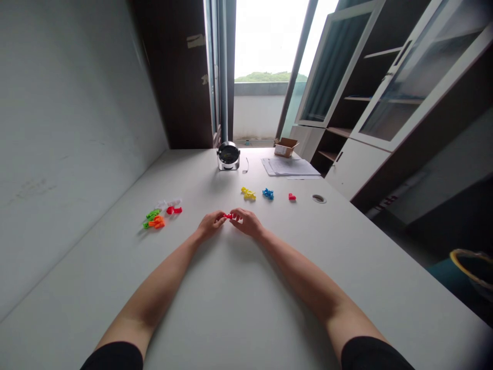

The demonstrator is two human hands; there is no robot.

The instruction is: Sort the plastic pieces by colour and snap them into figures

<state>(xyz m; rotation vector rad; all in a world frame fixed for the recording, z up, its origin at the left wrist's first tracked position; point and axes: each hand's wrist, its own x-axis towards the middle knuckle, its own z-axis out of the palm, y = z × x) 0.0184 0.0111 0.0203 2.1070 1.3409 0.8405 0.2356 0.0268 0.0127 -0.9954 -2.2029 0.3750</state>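
A: Nearest?
B: Black sleeves (113,357), then forearms (169,272) angled inward; smooth white table (239,313), broad and open between.
A: Edges?
B: To the right, long slanting edge, well apart from the forearm; to the left, pale wall (69,128) alongside.
A: Hands?
B: Left hand (210,224) and right hand (248,222), both narrow, pinching one small red piece (228,216) between fingertips, mid-table. Bright red; outline mostly covered by fingers.
A: Around?
B: Leftward, orange pieces (156,222), green pieces (153,214), red pieces (174,210), clustered; rightward and farther, yellow pieces (248,194), blue pieces (268,193), lone red block (292,197).
A: Beyond?
B: Round black device (228,154), papers (290,166), cardboard box (285,148); then cabinets (385,103) at right, bright window (269,41) behind.
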